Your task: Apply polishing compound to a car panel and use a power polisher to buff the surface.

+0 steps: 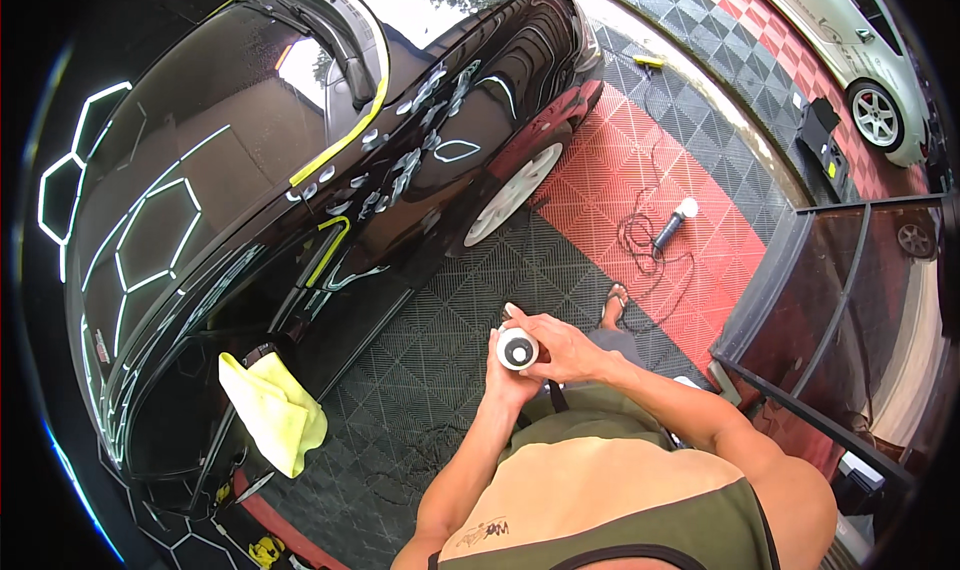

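Both hands — left hand (507, 373), right hand (560, 345) — have fingers clamped on a white bottle (517, 349), its body mostly hidden.

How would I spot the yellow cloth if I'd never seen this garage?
Start at the big black car that fills the left side, with hexagon lights mirrored in its paint. Follow its body down to the lower end, nearest the person. There a crumpled microfibre cloth hangs draped over the edge. It is the only soft, bright yellow thing on the car; the other yellow is thin tape.
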`<state>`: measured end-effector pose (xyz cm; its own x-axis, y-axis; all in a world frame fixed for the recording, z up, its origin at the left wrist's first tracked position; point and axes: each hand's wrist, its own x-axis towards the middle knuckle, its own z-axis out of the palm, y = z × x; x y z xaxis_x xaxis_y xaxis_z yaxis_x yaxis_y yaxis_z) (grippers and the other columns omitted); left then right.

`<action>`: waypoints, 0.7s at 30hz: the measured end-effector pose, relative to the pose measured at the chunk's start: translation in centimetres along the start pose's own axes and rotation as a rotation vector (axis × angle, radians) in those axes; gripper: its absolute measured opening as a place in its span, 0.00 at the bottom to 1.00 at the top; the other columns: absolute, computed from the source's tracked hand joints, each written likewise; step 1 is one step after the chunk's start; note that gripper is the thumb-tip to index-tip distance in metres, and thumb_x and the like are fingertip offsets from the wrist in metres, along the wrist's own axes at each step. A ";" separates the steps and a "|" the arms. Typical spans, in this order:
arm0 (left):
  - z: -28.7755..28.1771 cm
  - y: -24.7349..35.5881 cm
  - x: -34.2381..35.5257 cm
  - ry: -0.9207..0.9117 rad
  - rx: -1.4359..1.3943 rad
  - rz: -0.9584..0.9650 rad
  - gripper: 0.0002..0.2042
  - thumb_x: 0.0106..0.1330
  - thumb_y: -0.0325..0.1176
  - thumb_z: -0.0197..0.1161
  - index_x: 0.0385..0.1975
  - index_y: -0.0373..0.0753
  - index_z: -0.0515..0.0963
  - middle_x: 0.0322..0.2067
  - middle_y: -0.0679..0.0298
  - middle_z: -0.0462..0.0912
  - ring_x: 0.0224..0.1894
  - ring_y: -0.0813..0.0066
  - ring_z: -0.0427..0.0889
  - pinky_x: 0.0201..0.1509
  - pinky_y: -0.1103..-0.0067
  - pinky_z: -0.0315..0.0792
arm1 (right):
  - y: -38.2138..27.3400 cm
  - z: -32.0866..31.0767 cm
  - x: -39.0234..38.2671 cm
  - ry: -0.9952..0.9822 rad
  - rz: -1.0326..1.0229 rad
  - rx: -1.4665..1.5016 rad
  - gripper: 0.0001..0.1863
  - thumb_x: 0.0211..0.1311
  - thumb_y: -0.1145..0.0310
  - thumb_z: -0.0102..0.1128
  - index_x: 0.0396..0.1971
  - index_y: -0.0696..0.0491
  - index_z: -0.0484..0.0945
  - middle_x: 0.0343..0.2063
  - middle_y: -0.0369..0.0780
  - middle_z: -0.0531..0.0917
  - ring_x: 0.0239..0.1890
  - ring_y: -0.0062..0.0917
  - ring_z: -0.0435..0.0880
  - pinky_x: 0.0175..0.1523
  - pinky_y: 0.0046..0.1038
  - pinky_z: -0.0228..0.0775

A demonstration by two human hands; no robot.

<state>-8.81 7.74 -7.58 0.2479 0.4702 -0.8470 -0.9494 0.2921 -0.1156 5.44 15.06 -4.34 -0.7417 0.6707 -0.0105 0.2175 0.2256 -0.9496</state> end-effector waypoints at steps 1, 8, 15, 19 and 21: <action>0.5 -0.5 0.5 0.010 0.006 -0.012 0.28 0.72 0.65 0.39 0.50 0.50 0.76 0.47 0.66 0.82 0.49 0.67 0.81 0.52 0.68 0.79 | 0.5 -0.7 -0.2 0.024 0.000 0.026 0.39 0.47 0.65 0.71 0.62 0.55 0.68 0.58 0.45 0.76 0.60 0.40 0.76 0.70 0.43 0.61; 2.4 -7.6 4.9 0.005 0.208 -0.104 0.28 0.72 0.62 0.43 0.57 0.48 0.74 0.56 0.64 0.79 0.58 0.62 0.78 0.63 0.63 0.73 | 4.6 -7.2 -4.8 0.119 -0.098 0.004 0.50 0.47 0.65 0.74 0.70 0.58 0.57 0.52 0.43 0.80 0.54 0.40 0.79 0.61 0.41 0.70; -0.1 -13.3 11.7 0.312 1.450 -0.145 0.34 0.70 0.66 0.47 0.53 0.36 0.75 0.36 0.61 0.86 0.37 0.73 0.85 0.44 0.76 0.77 | 16.9 -13.0 -13.4 0.570 0.347 0.075 0.57 0.41 0.67 0.80 0.73 0.56 0.54 0.45 0.42 0.82 0.46 0.32 0.83 0.54 0.33 0.75; -2.4 -13.4 17.8 0.419 1.915 0.078 0.28 0.68 0.58 0.55 0.46 0.34 0.79 0.35 0.60 0.86 0.37 0.70 0.85 0.46 0.73 0.77 | 28.1 -16.3 -20.9 0.848 0.632 0.274 0.57 0.45 0.79 0.74 0.75 0.51 0.49 0.43 0.39 0.82 0.42 0.25 0.82 0.47 0.26 0.76; -2.2 -12.6 20.1 0.431 2.081 0.120 0.26 0.67 0.55 0.57 0.44 0.33 0.80 0.33 0.60 0.86 0.38 0.69 0.85 0.47 0.73 0.76 | 35.1 -17.3 -25.6 0.944 0.776 0.229 0.57 0.47 0.80 0.73 0.76 0.49 0.48 0.44 0.40 0.81 0.44 0.24 0.81 0.49 0.26 0.75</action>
<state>7.69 11.71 -24.31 -0.1185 0.4682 -0.8757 0.6695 0.6889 0.2777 43.06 18.00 -32.01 0.3004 0.8386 -0.4544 0.2079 -0.5226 -0.8269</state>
